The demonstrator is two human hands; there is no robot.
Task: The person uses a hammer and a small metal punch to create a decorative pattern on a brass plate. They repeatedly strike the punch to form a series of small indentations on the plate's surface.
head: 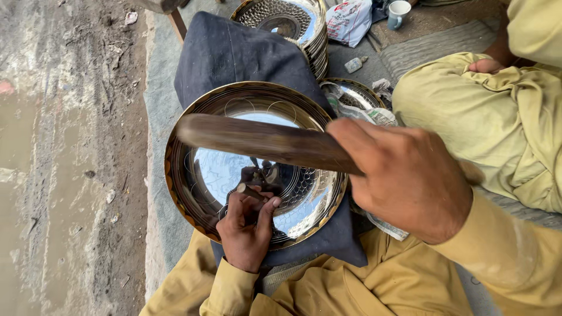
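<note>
His left hand (246,225) pinches a small punch (250,192) upright against the shiny steel plate (234,175) resting on a dark cushion (234,55), while his right hand (404,175) clenches a wooden mallet (257,140) above it.

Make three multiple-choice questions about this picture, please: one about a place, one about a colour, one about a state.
1. Where does the shiny round metal plate rest?
A. on a dark blue cushion
B. on bare mud
C. on a wooden stool

2. What colour is the cup at the top?
A. red
B. white
C. black

3. What does the right hand do?
A. lies open on the knee
B. grips a brown wooden stick
C. holds the cup

Answers:
1. A, the dark blue cushion shows above and below the plate.
2. B, the cup is plainly white, with a bluish tint in the shade.
3. B, its fingers close round the brown wooden stick, raised over the plate, while the left hand holds a small punch tool against the plate.
</note>
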